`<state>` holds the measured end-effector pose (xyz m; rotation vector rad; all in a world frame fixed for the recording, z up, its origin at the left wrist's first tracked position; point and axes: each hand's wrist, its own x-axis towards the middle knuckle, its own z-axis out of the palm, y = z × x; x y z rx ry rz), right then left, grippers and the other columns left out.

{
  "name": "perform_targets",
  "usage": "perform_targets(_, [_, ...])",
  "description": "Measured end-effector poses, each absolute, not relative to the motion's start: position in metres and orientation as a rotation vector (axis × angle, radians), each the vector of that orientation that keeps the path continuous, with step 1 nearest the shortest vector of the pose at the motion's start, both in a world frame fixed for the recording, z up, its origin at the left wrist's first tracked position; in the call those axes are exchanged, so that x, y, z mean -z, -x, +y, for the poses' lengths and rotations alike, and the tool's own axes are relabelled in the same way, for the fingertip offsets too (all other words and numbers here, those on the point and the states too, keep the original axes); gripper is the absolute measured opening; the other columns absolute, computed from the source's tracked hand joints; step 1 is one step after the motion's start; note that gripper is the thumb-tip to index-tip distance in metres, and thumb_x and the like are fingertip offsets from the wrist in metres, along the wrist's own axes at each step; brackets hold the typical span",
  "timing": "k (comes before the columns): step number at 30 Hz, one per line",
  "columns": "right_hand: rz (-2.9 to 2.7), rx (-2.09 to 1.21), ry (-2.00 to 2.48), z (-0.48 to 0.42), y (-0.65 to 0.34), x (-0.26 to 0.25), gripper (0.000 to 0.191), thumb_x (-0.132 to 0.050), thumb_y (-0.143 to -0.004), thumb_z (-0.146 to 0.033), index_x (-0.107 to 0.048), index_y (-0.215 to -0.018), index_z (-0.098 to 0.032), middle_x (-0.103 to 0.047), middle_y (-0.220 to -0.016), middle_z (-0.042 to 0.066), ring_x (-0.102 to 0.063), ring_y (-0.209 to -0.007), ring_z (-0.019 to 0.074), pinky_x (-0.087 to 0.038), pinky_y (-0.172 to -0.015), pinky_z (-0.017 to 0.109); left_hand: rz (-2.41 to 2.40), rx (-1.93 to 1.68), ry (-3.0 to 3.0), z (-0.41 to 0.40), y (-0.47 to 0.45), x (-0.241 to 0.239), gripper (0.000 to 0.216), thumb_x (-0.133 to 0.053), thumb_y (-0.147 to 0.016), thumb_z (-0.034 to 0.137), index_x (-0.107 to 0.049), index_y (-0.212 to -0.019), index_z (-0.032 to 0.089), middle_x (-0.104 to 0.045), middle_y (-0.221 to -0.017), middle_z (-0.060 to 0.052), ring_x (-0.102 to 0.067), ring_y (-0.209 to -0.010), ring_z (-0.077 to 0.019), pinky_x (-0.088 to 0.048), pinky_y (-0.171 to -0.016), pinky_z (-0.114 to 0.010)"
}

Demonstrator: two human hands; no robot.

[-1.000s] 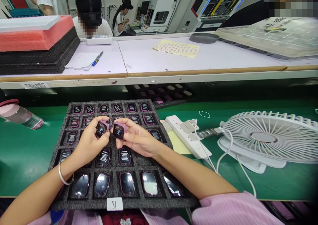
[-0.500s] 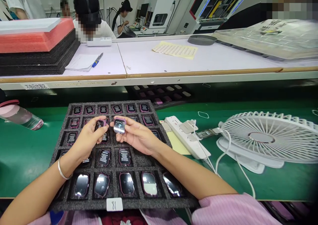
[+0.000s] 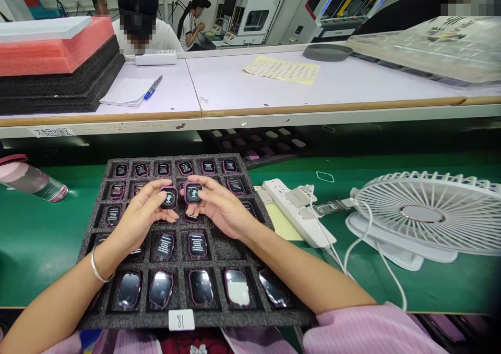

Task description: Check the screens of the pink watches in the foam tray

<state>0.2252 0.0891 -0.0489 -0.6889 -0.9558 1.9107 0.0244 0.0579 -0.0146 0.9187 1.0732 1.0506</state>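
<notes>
My left hand (image 3: 151, 208) is closed on a smartwatch body (image 3: 169, 198) with a purple frame, its lit screen facing me. A second purple-framed smartwatch body (image 3: 193, 193), also lit, is pinched in my right hand (image 3: 221, 208). The two watches are side by side, a small gap between them, above a black foam tray (image 3: 180, 265). Rows of similar watches sit in the tray's pockets, many showing white text. Those in the front row, such as one watch (image 3: 201, 287), have dark or reflective screens. A white label (image 3: 181, 320) marked 81 is on the tray's front edge.
Right of the tray lie a white power strip (image 3: 299, 213) with cables and a white fan (image 3: 422, 216). A water bottle (image 3: 33, 179) lies at left. The raised shelf (image 3: 219, 88) holds foam sheets (image 3: 58, 57), a pen (image 3: 153, 88) and a sticker sheet (image 3: 282, 70). People sit beyond.
Both watches have turned so their screens face me, and they now show lit dials. My left hand has moved slightly right. The view has shifted a little.
</notes>
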Motion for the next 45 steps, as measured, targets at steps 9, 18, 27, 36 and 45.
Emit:
perform_targets(9, [-1.042, -1.866, 0.724, 0.0877, -0.2228, 0.0524, 0.038, -0.073, -0.08, -0.017, -0.061, -0.116, -0.021, -0.072, -0.097, 0.002, -0.07, -0.066, 0.0132, -0.052, -0.064, 0.027, 1.089, -1.017, -0.971, 0.0572, -0.028, 0.0175, 0.038, -0.072, -0.075, 0.024, -0.06, -0.11, 0.018, -0.066, -0.103, -0.002, -0.072, -0.063, -0.013, -0.062, -0.066, -0.03])
perform_targets(18, [-1.084, -1.839, 0.73, 0.0877, -0.2228, 0.053, 0.035, -0.077, -0.083, -0.022, -0.061, -0.114, -0.021, -0.071, -0.094, 0.001, -0.068, -0.064, 0.0118, -0.051, -0.061, 0.026, 1.068, -1.005, -1.001, 0.0583, -0.0275, 0.0177, 0.037, -0.07, -0.076, 0.024, -0.059, -0.111, 0.019, -0.067, -0.1, -0.002, -0.073, -0.063, -0.0147, -0.063, -0.066, -0.032])
perform_targets(27, [-1.127, -1.812, 0.714, 0.0862, -0.2232, 0.0523, 0.038, -0.073, -0.079, -0.016, -0.06, -0.114, -0.021, -0.071, -0.098, 0.001, -0.066, -0.065, 0.0117, -0.05, -0.062, 0.027, 1.077, -1.018, -1.006, 0.0577, -0.0283, 0.0169, 0.038, -0.072, -0.075, 0.024, -0.058, -0.11, 0.018, -0.068, -0.105, -0.003, -0.072, -0.062, -0.0138, -0.062, -0.064, -0.031])
perform_targets(36, [-1.148, -1.806, 0.724, 0.0851, -0.2227, 0.0505, 0.038, -0.071, -0.08, -0.016, -0.058, -0.115, -0.021, -0.069, -0.1, 0.001, -0.065, -0.065, 0.0105, -0.048, -0.062, 0.026, 1.075, -1.031, -1.008, 0.0581, -0.0288, 0.018, 0.034, -0.072, -0.076, 0.023, -0.059, -0.106, 0.017, -0.069, -0.099, -0.002, -0.071, -0.06, -0.013, -0.062, -0.061, -0.028])
perform_targets(45, [-1.132, -1.79, 0.696, 0.0857, -0.2215, 0.0539, 0.046, -0.075, -0.072, -0.011, -0.059, -0.113, -0.023, -0.068, -0.098, 0.0, -0.06, -0.066, 0.0097, -0.049, -0.064, 0.025, 1.045, -1.068, -0.971, 0.0574, -0.0289, 0.0175, 0.042, -0.073, -0.066, 0.012, -0.061, -0.106, 0.018, -0.07, -0.098, 0.0, -0.073, -0.062, -0.0134, -0.062, -0.062, -0.026])
